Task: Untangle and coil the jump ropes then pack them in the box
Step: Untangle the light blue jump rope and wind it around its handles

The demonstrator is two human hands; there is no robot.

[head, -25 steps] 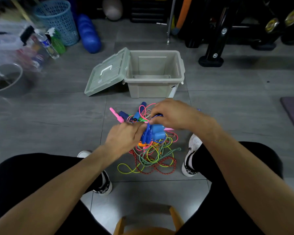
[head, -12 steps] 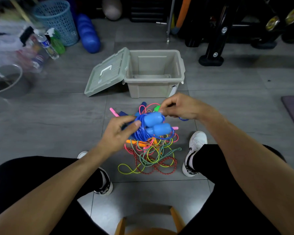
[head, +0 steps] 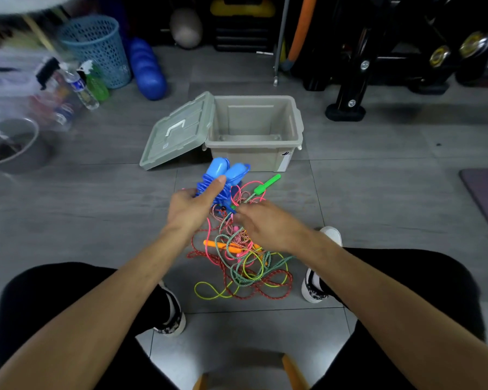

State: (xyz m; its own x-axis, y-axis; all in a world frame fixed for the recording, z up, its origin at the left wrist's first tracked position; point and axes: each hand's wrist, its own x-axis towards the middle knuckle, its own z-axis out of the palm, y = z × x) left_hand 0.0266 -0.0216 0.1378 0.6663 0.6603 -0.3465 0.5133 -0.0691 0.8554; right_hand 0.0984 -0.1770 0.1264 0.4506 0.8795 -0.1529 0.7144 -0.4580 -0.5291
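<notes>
Right now my left hand (head: 192,211) is clamped around the blue rope bundle (head: 219,187): my thumb lies up across the wound cord and the other fingers curl behind it, out of my sight. The two blue handles (head: 227,170) stick up side by side out of the top of my grip, so the bundle's long axis runs away from me and up, pointing almost straight at the box (head: 255,130). My right hand (head: 261,223) sits lower and just to the right, fingers loosely spread and reaching toward the blue cord's lower end and the tangle; whether the fingertips pinch a strand there I cannot tell, since my own knuckles hide them.

Outward from the hands, the rest of the ropes (head: 238,266) lie knotted on the grey floor between my shoes: pink, yellow, red-speckled and green-braided cords, with an orange handle (head: 223,246) lying across the heap and a green handle (head: 266,183) lying out toward the box.

The box stands open just beyond the handles, its lid (head: 176,132) propped against its left side, nothing showing inside. I judge the left hand is the nearer one for the drop: the bundle only has to go forward and slightly right over the near wall, handles leading, provided no trailing loop stays caught in the heap.
</notes>
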